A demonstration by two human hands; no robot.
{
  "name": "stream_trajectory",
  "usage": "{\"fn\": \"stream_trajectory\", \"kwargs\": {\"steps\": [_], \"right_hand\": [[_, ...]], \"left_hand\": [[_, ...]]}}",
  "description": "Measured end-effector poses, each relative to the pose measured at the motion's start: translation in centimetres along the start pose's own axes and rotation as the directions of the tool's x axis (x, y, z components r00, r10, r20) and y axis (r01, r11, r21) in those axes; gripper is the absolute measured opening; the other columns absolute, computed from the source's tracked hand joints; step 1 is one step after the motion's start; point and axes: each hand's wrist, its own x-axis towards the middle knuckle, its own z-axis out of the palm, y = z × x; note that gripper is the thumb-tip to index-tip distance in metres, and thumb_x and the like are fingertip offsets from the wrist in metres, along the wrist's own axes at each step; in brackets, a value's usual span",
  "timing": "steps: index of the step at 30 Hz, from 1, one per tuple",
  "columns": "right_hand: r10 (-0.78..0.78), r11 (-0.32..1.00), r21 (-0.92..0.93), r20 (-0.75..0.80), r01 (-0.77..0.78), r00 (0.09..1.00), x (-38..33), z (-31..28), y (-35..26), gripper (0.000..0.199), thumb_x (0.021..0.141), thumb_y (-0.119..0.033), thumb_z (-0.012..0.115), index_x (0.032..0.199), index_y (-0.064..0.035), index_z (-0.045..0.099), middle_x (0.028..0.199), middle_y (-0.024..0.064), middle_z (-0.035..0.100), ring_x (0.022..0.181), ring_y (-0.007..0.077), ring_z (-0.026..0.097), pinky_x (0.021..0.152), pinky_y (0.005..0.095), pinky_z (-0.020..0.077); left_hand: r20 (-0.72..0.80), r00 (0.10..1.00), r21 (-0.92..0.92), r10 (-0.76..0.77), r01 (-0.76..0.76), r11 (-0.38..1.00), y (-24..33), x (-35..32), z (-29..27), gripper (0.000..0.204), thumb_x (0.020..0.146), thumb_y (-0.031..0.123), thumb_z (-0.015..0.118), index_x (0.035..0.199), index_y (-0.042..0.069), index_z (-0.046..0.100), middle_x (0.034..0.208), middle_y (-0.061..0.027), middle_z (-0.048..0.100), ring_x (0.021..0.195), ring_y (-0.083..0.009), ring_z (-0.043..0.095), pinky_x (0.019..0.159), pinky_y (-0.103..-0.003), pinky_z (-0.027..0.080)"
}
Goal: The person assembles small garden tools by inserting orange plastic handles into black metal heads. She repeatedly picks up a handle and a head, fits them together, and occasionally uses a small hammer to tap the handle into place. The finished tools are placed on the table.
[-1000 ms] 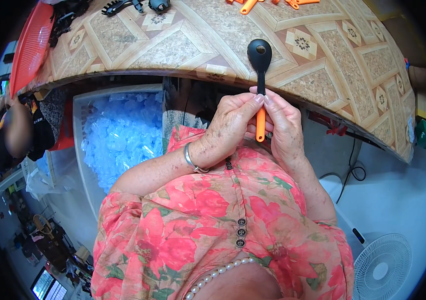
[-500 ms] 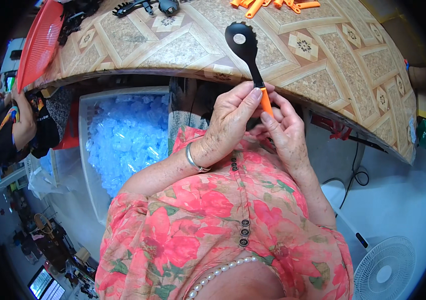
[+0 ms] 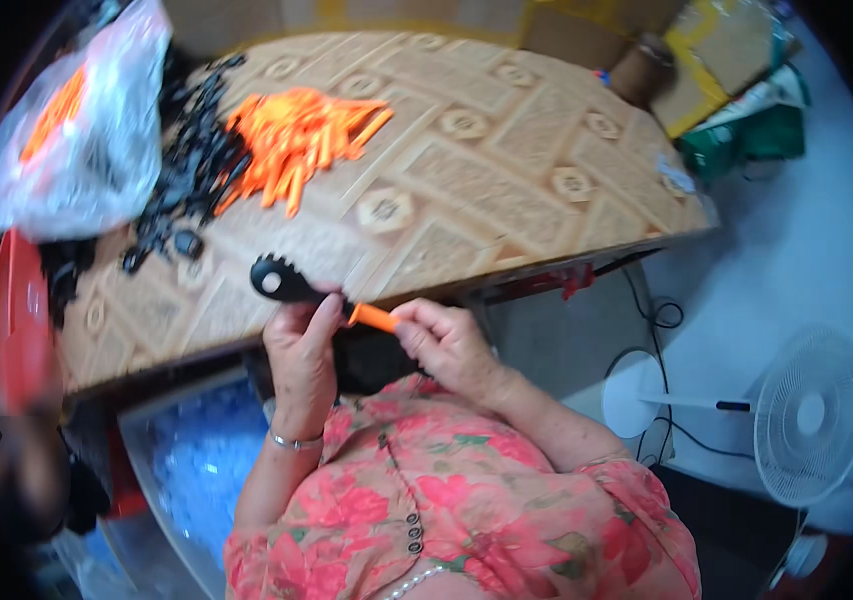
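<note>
"Head view: what have the hands got?"

"A toothed black utensil head [image 3: 292,285] with a round hole in it, and an orange handle [image 3: 374,319]. The left hand [image 3: 299,355] has its fingers clamped on the black head's neck, thumb laid along it. The right hand [image 3: 454,348] pinches the far end of the handle between thumb and fingers."

"Are the two parts joined?"

"I can't tell; the black stem and the handle's near end meet or nearly meet in the small space between the hands, and it's blurred there."

"And where is all that?"

"At the near edge of the patterned surface [image 3: 456,215], in front of the floral shirt [image 3: 476,500]. The toothed end points left."

"Anything else lying about?"

"A heap of orange handles [image 3: 296,140] farther back, black pieces [image 3: 201,150] just left of it, then a clear plastic bag [image 3: 96,170] with orange things inside. Below the edge stands a container of bluish clear pieces [image 3: 201,455]. A white fan [image 3: 811,410] is well off to the right."
</note>
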Motion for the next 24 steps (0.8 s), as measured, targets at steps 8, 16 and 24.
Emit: {"fn": "stream_trajectory", "kwargs": {"steps": [8,16,24], "right_hand": [[-0.163,0.975,-0.166,-0.068,0.149,0.984,-1.2,-0.6,-0.6,0.016,0.091,-0.018,0.057,0.097,-0.0037,0.060,0.066,0.0097,0.056,0.057,0.0180,0.055,0.055,0.0316,0.0441],[-0.195,0.977,0.063,-0.110,0.203,0.975,-0.8,0.1,-0.2,0.014,0.094,-0.015,0.054,0.092,-0.0027,0.061,0.064,-0.0067,0.045,0.056,0.0031,0.039,0.050,0.0202,0.0349],[0.023,0.958,0.283,0.083,-0.046,0.996,-0.7,0.0,-3.4,0.021,0.097,-0.021,0.052,0.098,-0.0017,0.061,0.061,-0.0091,0.042,0.050,-0.0015,0.032,0.045,0.0164,0.0257]], "left_hand": [[0.070,0.995,0.148,0.069,-0.079,0.986,-1.1,-0.5,1.9,0.015,0.087,0.009,0.064,0.099,0.000,0.062,0.081,-0.0034,0.061,0.069,-0.0097,0.055,0.063,-0.023,0.044],[-0.002,1.000,0.224,0.023,-0.022,0.974,-0.7,-0.7,2.3,0.016,0.087,0.013,0.065,0.087,-0.003,0.063,0.074,-0.0030,0.062,0.066,-0.0079,0.056,0.061,-0.021,0.045],[0.170,0.981,-0.139,0.094,-0.071,0.988,0.8,-0.8,1.6,0.014,0.094,0.012,0.056,0.088,0.000,0.059,0.108,-0.0145,0.063,0.087,-0.0123,0.060,0.078,-0.027,0.049]]}}
